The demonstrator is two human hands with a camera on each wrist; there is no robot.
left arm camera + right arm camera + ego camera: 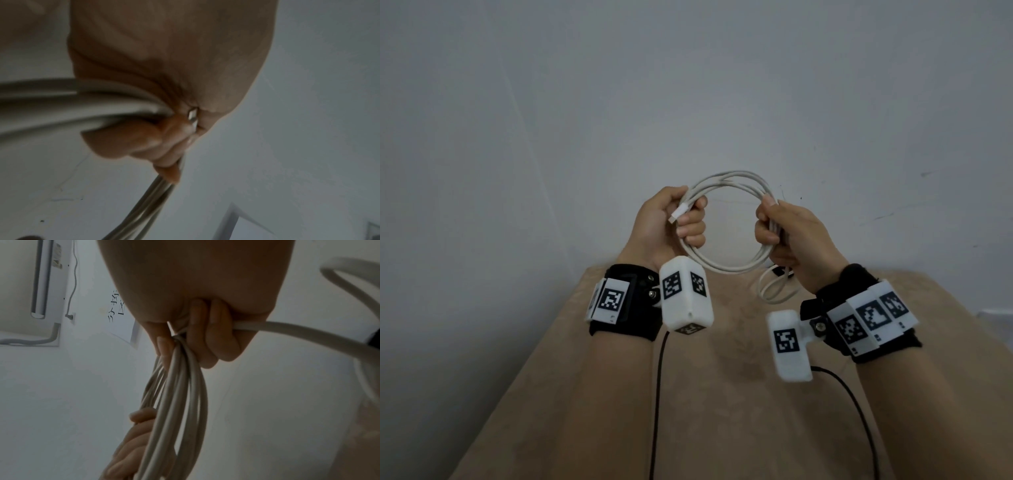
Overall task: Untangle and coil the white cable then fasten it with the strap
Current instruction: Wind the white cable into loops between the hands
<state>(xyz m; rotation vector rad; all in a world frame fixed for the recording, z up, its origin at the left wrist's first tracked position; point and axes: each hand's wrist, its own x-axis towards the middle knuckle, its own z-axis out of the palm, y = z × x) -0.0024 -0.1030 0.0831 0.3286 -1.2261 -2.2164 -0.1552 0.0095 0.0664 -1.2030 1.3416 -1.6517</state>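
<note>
The white cable (726, 222) is held in the air above the tan surface (722, 394), wound into a roughly round coil of several turns that stands between the two hands, well clear of the surface. The left hand (667, 222) grips the left side of the coil, fingers curled round the bundled turns, with a connector end (677, 214) lying against the fingers. The right hand (787, 233) grips the right side, fingers wrapped round the turns; the right wrist view confirms several strands gathered under the curled fingers (213, 331). Below the right hand a loose tail (774, 287) hangs in a small loop toward the near side, not yet taken into the coil. A small dark item (779, 271) shows beside this tail; it may be the strap, but that cannot be confirmed. Judgement: coiling is nearly complete, fastening not begun. The remaining slack lies directly beneath the right grip, so the right hand is nearer to it, while the left hand is placed to steady the coil. Risk: releasing either grip could let the turns spring apart.
</note>
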